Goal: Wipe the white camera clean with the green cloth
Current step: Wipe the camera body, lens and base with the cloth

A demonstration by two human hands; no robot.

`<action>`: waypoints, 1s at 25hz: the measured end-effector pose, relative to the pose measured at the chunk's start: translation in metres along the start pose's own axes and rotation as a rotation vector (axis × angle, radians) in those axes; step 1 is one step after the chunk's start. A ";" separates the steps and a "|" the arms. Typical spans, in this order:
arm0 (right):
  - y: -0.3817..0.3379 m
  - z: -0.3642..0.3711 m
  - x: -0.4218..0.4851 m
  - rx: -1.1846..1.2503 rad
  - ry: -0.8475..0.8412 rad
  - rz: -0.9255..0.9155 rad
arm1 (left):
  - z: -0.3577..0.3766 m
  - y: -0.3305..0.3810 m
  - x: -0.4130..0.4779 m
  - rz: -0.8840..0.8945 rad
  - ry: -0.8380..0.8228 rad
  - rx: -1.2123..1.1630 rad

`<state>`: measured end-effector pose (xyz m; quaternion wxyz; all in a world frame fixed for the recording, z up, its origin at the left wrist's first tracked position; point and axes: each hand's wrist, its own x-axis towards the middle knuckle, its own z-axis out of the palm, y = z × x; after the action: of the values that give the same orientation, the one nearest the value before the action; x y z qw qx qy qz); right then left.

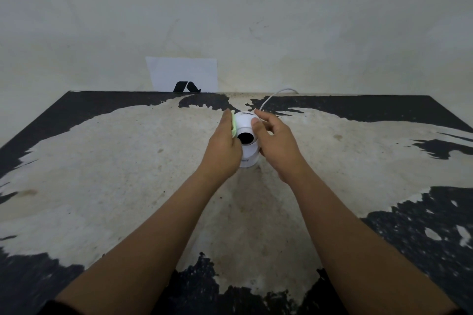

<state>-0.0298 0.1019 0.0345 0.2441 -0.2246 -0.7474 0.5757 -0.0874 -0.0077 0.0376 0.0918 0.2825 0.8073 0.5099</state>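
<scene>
A small white dome camera with a round black lens stands upright on the worn table, a little beyond its middle. My left hand presses a folded green cloth flat against the camera's left side; only a thin edge of the cloth shows past my fingers. On the right side my right hand holds the camera, thumb on the head and fingers curled behind the body. The lower base shows between my two hands.
A white cable runs from the back of the camera toward the wall. A white paper sheet with a black logo leans on the wall behind the table. The tabletop is pale with black flaking patches at its edges.
</scene>
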 end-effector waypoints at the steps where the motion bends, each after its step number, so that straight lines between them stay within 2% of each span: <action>1: 0.000 0.000 0.000 -0.003 0.000 -0.005 | 0.001 -0.001 -0.001 -0.008 -0.010 0.015; 4: 0.000 0.000 0.000 -0.026 0.004 -0.016 | 0.005 -0.015 -0.006 -0.040 -0.053 0.050; 8: 0.000 0.000 -0.001 -0.039 0.000 -0.019 | -0.011 -0.017 -0.025 -0.112 -0.240 0.211; 10: -0.001 -0.001 -0.003 -0.070 -0.002 -0.027 | -0.029 -0.011 -0.039 -0.214 -0.361 0.097; 12: -0.004 -0.001 -0.006 -0.071 -0.017 -0.017 | -0.044 0.000 -0.051 -0.238 -0.422 -0.101; 14: -0.009 -0.002 -0.011 -0.098 -0.010 -0.047 | -0.052 0.011 -0.055 -0.155 -0.345 -0.151; 16: -0.020 -0.004 -0.024 -0.137 0.030 -0.186 | -0.057 0.022 -0.051 -0.037 -0.217 -0.117; 18: -0.033 -0.011 -0.037 -0.068 -0.045 -0.292 | -0.061 0.035 -0.042 0.043 -0.124 -0.149; 21: -0.050 -0.024 -0.042 0.030 -0.199 -0.282 | -0.064 0.052 -0.025 0.109 -0.088 -0.240; 25: -0.062 -0.032 -0.027 -0.063 -0.113 -0.269 | -0.070 0.061 -0.003 0.153 -0.077 -0.282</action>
<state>0.0078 0.0948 0.0985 0.2692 -0.0974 -0.8009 0.5259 -0.0932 -0.0434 0.1232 0.1224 0.3469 0.6997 0.6124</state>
